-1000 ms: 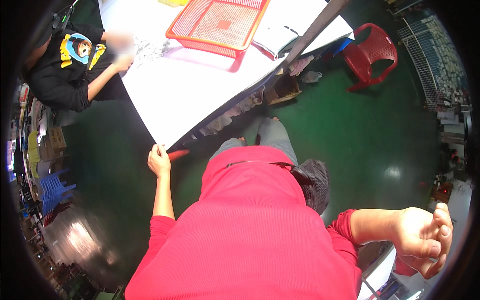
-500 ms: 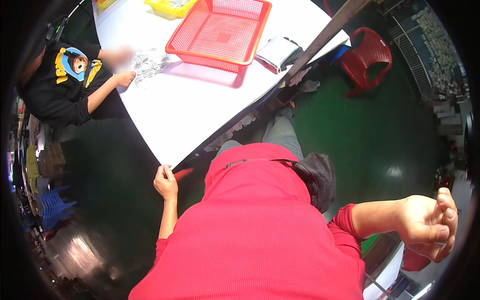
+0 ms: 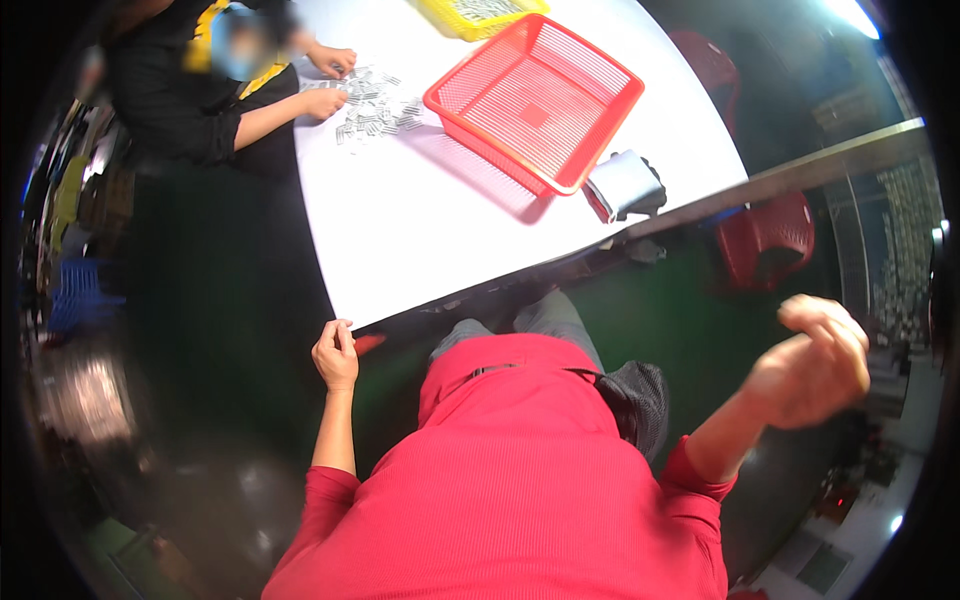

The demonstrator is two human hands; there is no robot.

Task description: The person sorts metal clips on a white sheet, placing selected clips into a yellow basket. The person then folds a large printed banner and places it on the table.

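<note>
At the near corner of the white table (image 3: pixel 400 240), my left hand (image 3: pixel 335 358) has its fingers curled, with thumb and fingertips closed on the corner. My right hand (image 3: pixel 815 360) is raised in the air at the right, away from the table. It is blurred, with loosely bent fingers and nothing visible in it. On the table stands a red plastic basket (image 3: pixel 535 115), its slatted bottom bare. Beside the basket, near the table's edge, lies a grey and black folded item (image 3: pixel 625 185) whose kind I cannot make out.
Across the left edge, a co-worker's hands (image 3: pixel 325 100) touch a spread of small grey-striped pieces (image 3: pixel 375 110). A yellow basket (image 3: pixel 480 15) holding similar pieces stands at the back. A slanting post (image 3: pixel 790 175) crosses by the table's right edge, near a red chair (image 3: pixel 765 240). Blue stools (image 3: pixel 85 295) stand far left.
The view has shifted, so the table and baskets sit further right. My right hand has swung up and inward; my left hand stays at the corner. The co-worker's hands remain at the pieces.
</note>
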